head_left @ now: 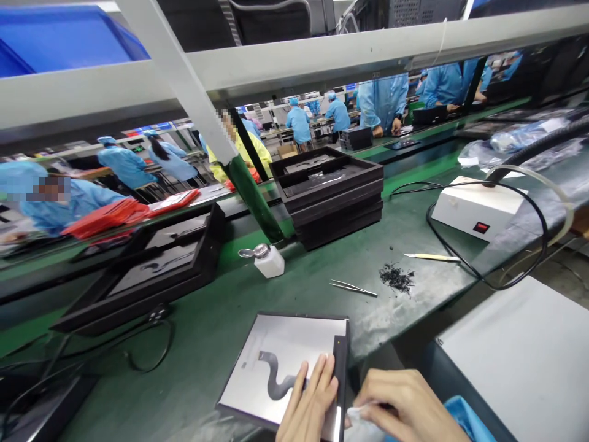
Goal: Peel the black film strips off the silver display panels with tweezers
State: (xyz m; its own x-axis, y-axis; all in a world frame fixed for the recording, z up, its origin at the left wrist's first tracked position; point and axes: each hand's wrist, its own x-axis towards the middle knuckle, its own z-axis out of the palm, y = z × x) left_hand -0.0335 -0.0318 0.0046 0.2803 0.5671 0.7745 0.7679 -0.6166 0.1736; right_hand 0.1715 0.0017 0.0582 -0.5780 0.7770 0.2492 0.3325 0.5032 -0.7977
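A display panel [251, 368] with a silvery back and a dark edge strip lies on the green bench, close to me. A curved grey ribbon cable [274, 379] runs across its back. My left hand [310, 402] rests flat on the panel with fingers stretched out, partly covering the cable. Just past the panel's right edge, my right hand [405, 399] pinches a white cloth [363, 423]. Part of that cloth is hidden by the fingers and the frame's bottom edge.
Tweezers [353, 288], black scraps [396, 278], a yellow-handled knife [431, 257] and a white pump bottle [269, 262] sit behind the panel. Stacked black trays [338, 205], another tray [170, 270] and a white box [478, 205] with a hose stand farther off. People work beyond.
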